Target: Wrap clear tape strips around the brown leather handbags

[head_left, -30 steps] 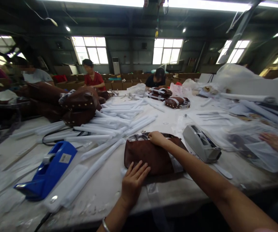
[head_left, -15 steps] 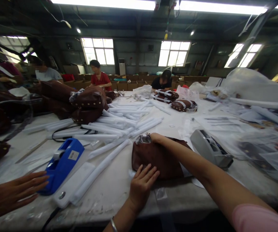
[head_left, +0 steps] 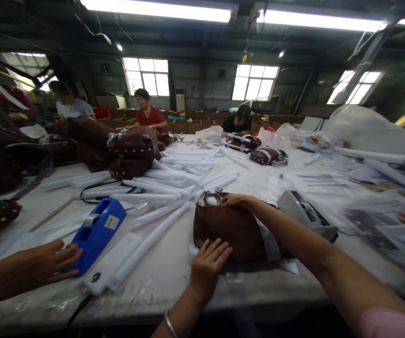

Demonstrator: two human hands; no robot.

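Handbag (head_left: 229, 227), in the head view, lies on the pale table (head_left: 160, 281) near its front edge, between the blue tape dispenser (head_left: 100, 227) and the grey tape dispenser (head_left: 303, 211); it is dark brown, smooth and softly rounded at the corners, with a dull shine; a pale, see-through band (head_left: 271, 244) crosses its right part, and a wrapped loop (head_left: 211, 198) sits at its far left edge. The left hand (head_left: 209, 265) lies flat on the near side, fingers a little apart; the right hand (head_left: 236, 201) bends over the far edge beside the loop, its fingertips hidden, so whether it grips cannot be told. White rolls (head_left: 156, 234) lie to the left; another person's hand (head_left: 47, 263) is at the blue dispenser; studded brown bags (head_left: 132, 148) are piled farther back.
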